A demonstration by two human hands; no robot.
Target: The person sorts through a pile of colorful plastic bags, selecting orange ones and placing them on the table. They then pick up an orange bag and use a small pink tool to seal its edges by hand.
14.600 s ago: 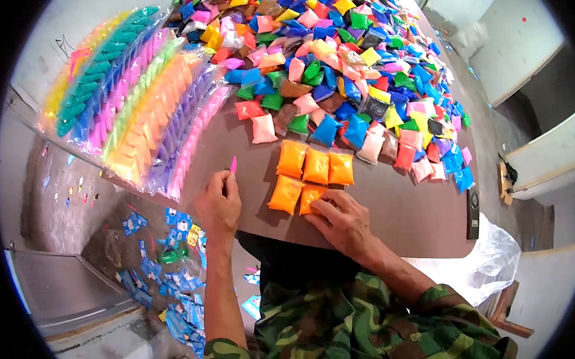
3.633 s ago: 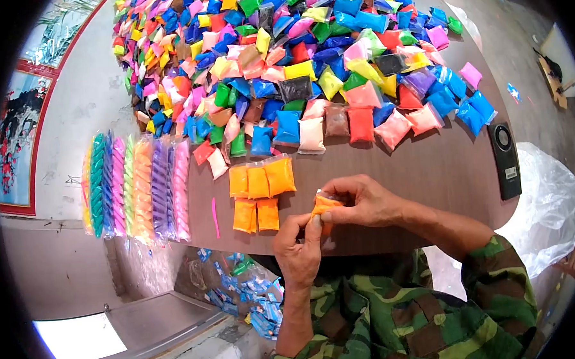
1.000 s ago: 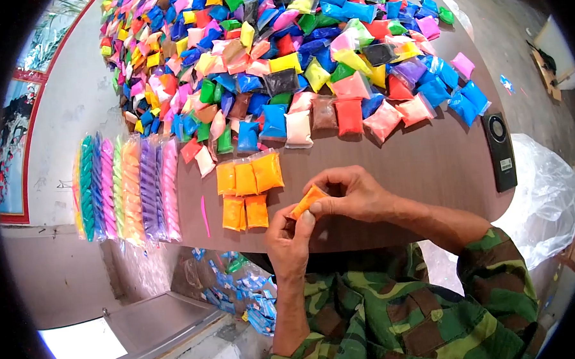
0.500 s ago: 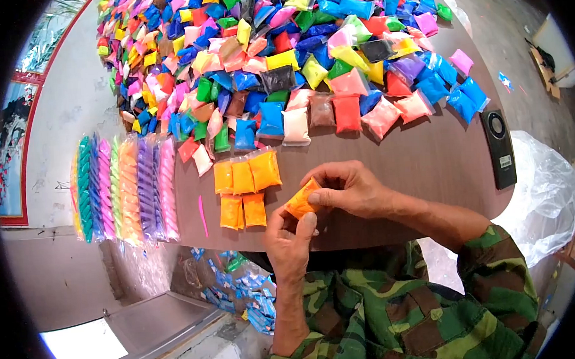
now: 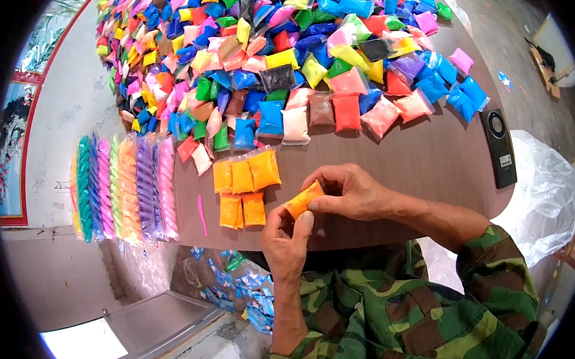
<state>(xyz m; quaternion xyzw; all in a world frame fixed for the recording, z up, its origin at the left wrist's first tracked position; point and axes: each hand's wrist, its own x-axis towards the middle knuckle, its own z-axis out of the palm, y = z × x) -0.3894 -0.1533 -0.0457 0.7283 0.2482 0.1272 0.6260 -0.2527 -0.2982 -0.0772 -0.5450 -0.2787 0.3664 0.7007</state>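
Hands meet above near edge of table (image 5: 422, 173): left hand (image 5: 285, 234) and right hand (image 5: 352, 193) both closed in fingertip pinch on orange packet (image 5: 304, 199), held in air beside laid-out orange row (image 5: 246, 181). Risk: hard squeeze bursts thin bag; loose pinch drops it off edge.

This looks like a small packing workshop. Beyond the fingers (image 5: 331, 175), a brown wooden tabletop (image 5: 396, 168) is heaped with hundreds of small clear plastic sachets of coloured filling (image 5: 282, 58). Left of the fingers lie long bundled strips of colour-sorted sachets (image 5: 124, 186). Below them, loose blue wrappers (image 5: 241, 290) litter a bare concrete floor (image 5: 74, 278).
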